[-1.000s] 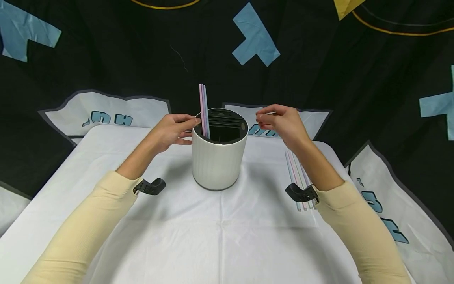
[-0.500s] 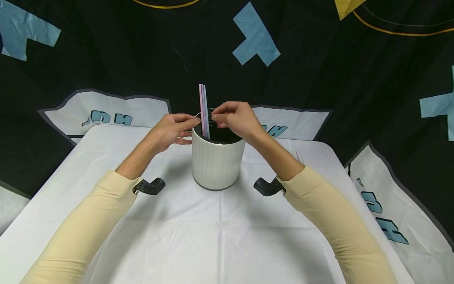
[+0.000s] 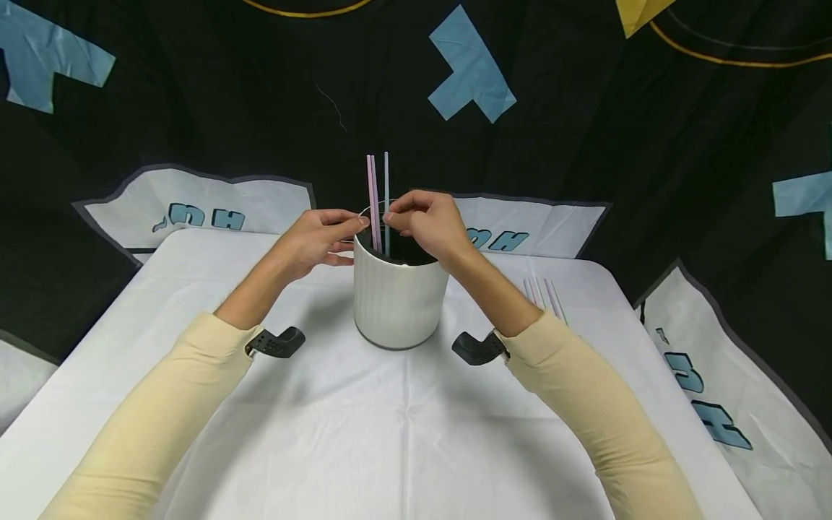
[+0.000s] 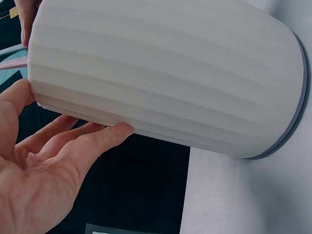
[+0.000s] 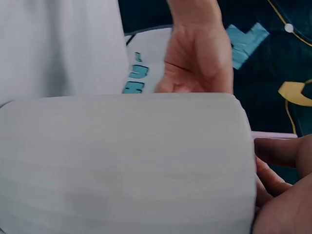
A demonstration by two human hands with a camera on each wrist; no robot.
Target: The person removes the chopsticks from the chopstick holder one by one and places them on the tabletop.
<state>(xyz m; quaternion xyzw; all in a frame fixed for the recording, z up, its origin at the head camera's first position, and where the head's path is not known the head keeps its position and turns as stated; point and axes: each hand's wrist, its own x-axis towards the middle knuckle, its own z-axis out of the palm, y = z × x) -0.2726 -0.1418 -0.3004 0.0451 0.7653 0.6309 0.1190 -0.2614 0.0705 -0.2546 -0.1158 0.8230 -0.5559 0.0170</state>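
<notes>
A white ribbed cylindrical container (image 3: 399,307) with a dark inside stands upright mid-table. My left hand (image 3: 312,245) grips its left side, thumb at the rim and fingers along the wall, as the left wrist view shows. Two pink straws (image 3: 372,188) rise from the container's left part, close together. Just right of them a blue straw (image 3: 386,177) stands nearly upright, pinched between thumb and fingertips of my right hand (image 3: 432,224). That hand hovers over the opening and covers part of the inside. The straws' lower ends are hidden.
Several more straws (image 3: 557,307) lie on the white tablecloth (image 3: 364,433) at the right, partly behind the right forearm. A black curtain (image 3: 260,108) with light blue patches hangs behind the table.
My right hand has come left from beside the container to the straws. The blue straw now stands apart from the pink ones, shifted slightly right. My left hand has stayed put.
</notes>
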